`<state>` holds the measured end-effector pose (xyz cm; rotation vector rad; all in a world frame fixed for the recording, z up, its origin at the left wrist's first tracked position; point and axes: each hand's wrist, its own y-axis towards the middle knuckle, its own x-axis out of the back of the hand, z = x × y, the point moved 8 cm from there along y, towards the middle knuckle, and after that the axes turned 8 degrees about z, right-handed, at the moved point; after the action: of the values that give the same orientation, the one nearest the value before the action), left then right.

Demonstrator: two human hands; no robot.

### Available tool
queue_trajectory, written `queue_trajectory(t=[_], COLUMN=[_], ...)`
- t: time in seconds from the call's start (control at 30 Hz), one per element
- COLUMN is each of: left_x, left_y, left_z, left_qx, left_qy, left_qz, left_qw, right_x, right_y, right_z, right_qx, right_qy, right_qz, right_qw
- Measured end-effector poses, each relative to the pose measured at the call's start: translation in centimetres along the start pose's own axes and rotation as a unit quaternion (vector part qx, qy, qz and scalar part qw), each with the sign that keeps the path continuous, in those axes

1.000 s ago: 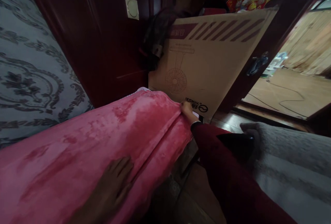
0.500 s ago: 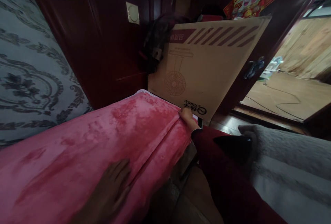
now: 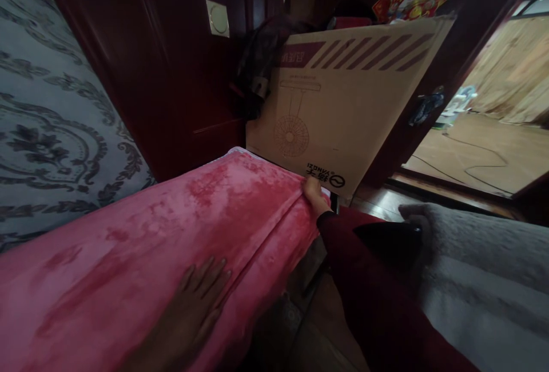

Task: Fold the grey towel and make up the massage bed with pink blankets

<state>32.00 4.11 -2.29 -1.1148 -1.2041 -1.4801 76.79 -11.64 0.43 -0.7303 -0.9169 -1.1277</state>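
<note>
A pink plush cloth covers a long flat surface and hangs over its right side. A long fold runs along it near that side. My left hand lies flat on the cloth beside the fold, fingers stretched out and a little apart. At the far right corner, my right hand is closed on the cloth's edge; its fingertips are partly hidden. A pale edging shows along the far end of the cloth.
A large cardboard box with a fan drawing stands upright just beyond the far end. Patterned wallpaper borders the left. To the right lies a grey furry cover. A doorway opens onto a floor with a cable.
My left hand has slid a little forward and right over the cloth, and its fingers have spread. My right hand stays at the far corner. The view has shifted slightly.
</note>
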Motion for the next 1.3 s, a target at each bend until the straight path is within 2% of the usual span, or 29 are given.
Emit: queue_trajectory(t=[0.27, 0.37, 0.43, 0.5, 0.63, 0.7, 0.8, 0.9, 0.97, 1.13, 1.2, 1.3], left_x=[0.0, 0.3, 0.6, 1.1, 1.7, 1.2, -0.7, -1.8, -1.7, -1.6, -2.5, -3.8], left_y=[-0.6, 0.2, 2.4, 5.8, 12.9, 14.3, 13.7, 13.2, 14.5, 22.6, 25.2, 27.2], left_z=[0.0, 1.0, 2.4, 4.3, 10.1, 13.5, 17.2, 18.3, 18.4, 17.7, 18.6, 21.2], left_qx=[-0.011, 0.002, 0.021, 0.044, 0.138, 0.221, 0.310, 0.326, 0.320, 0.225, 0.231, 0.293], left_qy=[-0.017, -0.059, -0.086, -0.103, -0.093, -0.074, -0.066, -0.079, -0.092, -0.130, -0.140, -0.126], left_qz=[0.022, 0.044, 0.065, 0.090, 0.110, 0.120, 0.154, 0.170, 0.162, 0.164, 0.186, 0.198], left_qw=[1.000, 0.997, 0.994, 0.990, 0.980, 0.965, 0.936, 0.927, 0.929, 0.952, 0.945, 0.927], right_x=[-0.1, -0.4, -0.7, -1.0, -1.4, -1.5, -1.8, -1.9, -1.9, -1.8, -1.9, -2.0], right_y=[-0.8, -1.2, -1.2, -1.1, -0.5, -0.3, 0.0, 0.1, 0.1, 0.2, 0.3, 0.5], right_z=[-0.7, -0.7, -0.8, -0.9, -1.3, -1.7, -2.2, -2.3, -2.3, -2.5, -2.6, -2.9], right_qx=[0.011, 0.016, 0.019, 0.019, 0.020, 0.018, 0.007, 0.006, 0.007, 0.014, 0.020, 0.027], right_qy=[0.032, 0.041, 0.046, 0.049, 0.052, 0.061, 0.077, 0.083, 0.088, 0.113, 0.121, 0.126], right_qz=[-0.029, -0.046, -0.054, -0.060, -0.071, -0.075, -0.074, -0.077, -0.079, -0.085, -0.089, -0.098], right_qw=[0.999, 0.998, 0.997, 0.997, 0.996, 0.995, 0.994, 0.994, 0.993, 0.990, 0.988, 0.987])
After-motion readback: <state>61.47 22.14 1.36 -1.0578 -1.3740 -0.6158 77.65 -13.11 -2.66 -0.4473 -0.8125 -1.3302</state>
